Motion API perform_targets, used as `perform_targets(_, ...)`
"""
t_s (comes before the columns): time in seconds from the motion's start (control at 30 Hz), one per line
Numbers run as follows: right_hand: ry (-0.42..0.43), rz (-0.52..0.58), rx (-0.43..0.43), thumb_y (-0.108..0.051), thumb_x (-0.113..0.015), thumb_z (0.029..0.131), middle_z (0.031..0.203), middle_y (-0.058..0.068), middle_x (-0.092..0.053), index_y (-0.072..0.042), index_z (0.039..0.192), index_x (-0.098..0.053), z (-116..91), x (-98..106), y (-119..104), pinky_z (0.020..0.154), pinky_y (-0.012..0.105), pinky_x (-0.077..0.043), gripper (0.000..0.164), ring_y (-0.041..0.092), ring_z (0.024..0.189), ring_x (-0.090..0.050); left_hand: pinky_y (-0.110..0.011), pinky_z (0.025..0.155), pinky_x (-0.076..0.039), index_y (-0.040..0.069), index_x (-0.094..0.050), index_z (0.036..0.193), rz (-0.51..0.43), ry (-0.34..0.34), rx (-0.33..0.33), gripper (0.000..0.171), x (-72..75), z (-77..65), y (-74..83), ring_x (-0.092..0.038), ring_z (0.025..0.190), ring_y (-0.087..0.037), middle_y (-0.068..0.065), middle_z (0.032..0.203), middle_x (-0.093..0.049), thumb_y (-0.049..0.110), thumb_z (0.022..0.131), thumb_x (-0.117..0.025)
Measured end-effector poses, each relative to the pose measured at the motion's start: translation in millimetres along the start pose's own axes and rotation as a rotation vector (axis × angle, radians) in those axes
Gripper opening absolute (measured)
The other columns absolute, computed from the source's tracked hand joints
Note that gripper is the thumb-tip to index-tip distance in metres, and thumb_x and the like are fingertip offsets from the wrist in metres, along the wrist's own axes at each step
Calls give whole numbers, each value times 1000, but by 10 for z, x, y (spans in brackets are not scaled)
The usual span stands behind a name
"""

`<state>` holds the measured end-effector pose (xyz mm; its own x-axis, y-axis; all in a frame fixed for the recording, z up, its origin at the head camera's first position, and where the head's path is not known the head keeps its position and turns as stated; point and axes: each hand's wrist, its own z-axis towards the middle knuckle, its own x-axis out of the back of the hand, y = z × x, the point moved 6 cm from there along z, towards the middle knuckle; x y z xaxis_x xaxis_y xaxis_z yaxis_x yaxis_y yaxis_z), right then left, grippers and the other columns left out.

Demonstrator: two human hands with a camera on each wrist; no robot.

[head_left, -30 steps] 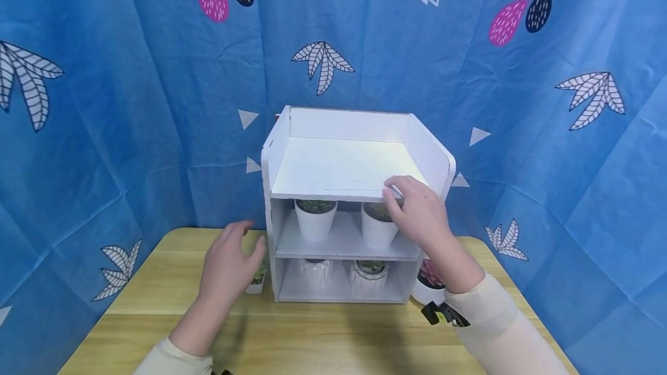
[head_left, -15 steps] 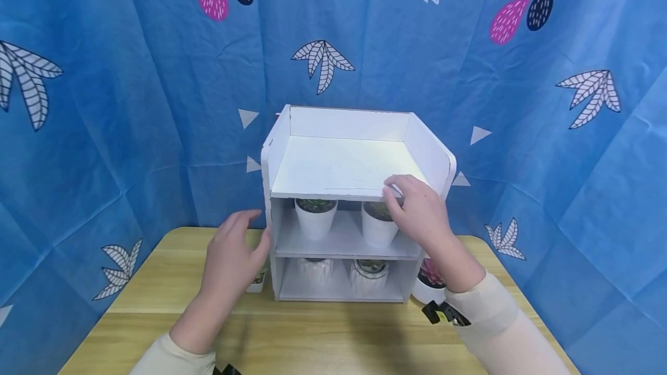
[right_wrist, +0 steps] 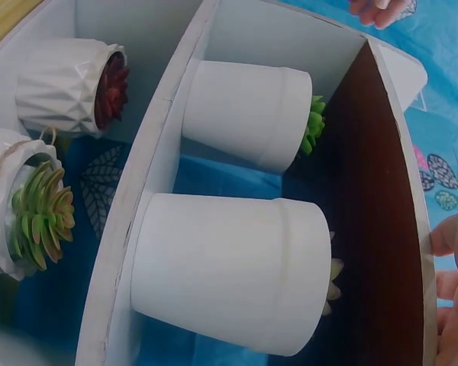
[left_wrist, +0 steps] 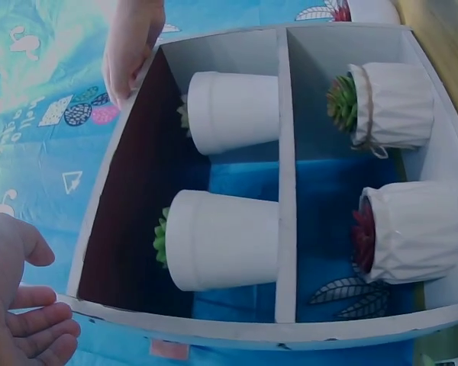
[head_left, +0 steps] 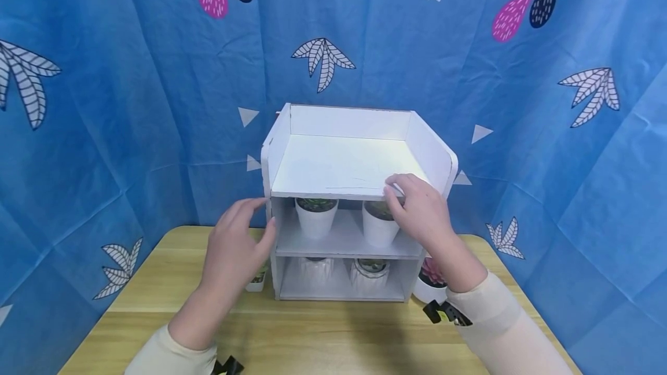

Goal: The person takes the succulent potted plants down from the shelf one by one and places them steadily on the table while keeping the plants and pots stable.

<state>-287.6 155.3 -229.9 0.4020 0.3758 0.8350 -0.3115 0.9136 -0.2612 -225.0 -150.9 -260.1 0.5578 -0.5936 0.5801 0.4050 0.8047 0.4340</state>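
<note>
A small white shelf unit [head_left: 346, 243] stands on the table. My right hand [head_left: 419, 207] rests its fingertips at the front edge of the top board [head_left: 339, 161], right of the middle. In the right wrist view, its fingers [right_wrist: 446, 286] show beside that edge. My left hand [head_left: 234, 242] is beside the unit's upper left corner, fingers loosely bent and holding nothing. Two smooth white pots [left_wrist: 223, 240] with green succulents stand on the middle shelf. Two ridged white pots [left_wrist: 412, 232] stand on the bottom shelf, one holding a red succulent, the other a green one tied with twine.
A white pot with a pink succulent [head_left: 431, 274] stands right of the unit on the wooden table [head_left: 312, 334]. A small potted plant [head_left: 256, 280] stands to its left, partly behind my left hand. A blue patterned cloth [head_left: 333, 28] hangs behind.
My left hand has moved up and slightly right, closer to the shelf unit's upper left corner. My right hand stays on the top board's edge.
</note>
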Motion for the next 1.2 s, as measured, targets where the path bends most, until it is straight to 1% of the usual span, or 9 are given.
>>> perform_targets(0.1,0,2,4,-40,-48,102,132,10,-64,-14,125,-65,1,0,-8,95,53,-50,39,31,119,-60,-54,93,-51,2,-64,125,2,5,-15,41,21,29,50,-61,115,-35,-15,124,-65,21,90,-71)
perform_targets(0.4,0,2,-3,-41,-49,102,132,10,-64,-14,126,-65,1,7,-7,95,53,-50,39,31,119,-60,-52,91,-53,2,-65,124,-15,29,-91,40,57,135,211,-62,114,-33,-15,123,-65,19,89,-73)
perform_targets(0.57,0,1,-1,-41,-49,102,131,10,-64,-14,125,-65,-2,-1,-7,95,53,-50,39,31,119,-61,-51,92,-53,2,-64,124,-20,35,-144,41,52,189,329,-62,114,-34,-16,122,-66,20,88,-73)
perform_targets(0.73,4,6,3,-41,-49,102,131,10,-64,-14,125,-65,-7,-1,-6,95,53,-50,39,30,119,-61,-49,93,-52,3,-65,123,-32,46,-182,39,32,258,431,-62,114,-33,-14,121,-66,19,88,-72)
perform_targets(0.97,14,8,-2,-41,-49,102,131,10,-64,-15,125,-65,-14,1,10,95,54,-50,38,31,118,-60,-48,97,-50,3,-65,123,-34,38,-207,38,-32,339,484,-59,118,-32,-12,123,-66,18,88,-72)
perform_targets(1.2,10,9,3,-41,-49,102,130,11,-64,-14,125,-65,-5,-15,-4,94,54,-50,38,31,118,-61,-47,100,-49,4,-64,126,-4,-5,-195,41,-99,400,497,-57,121,-31,-12,128,-65,22,91,-70)
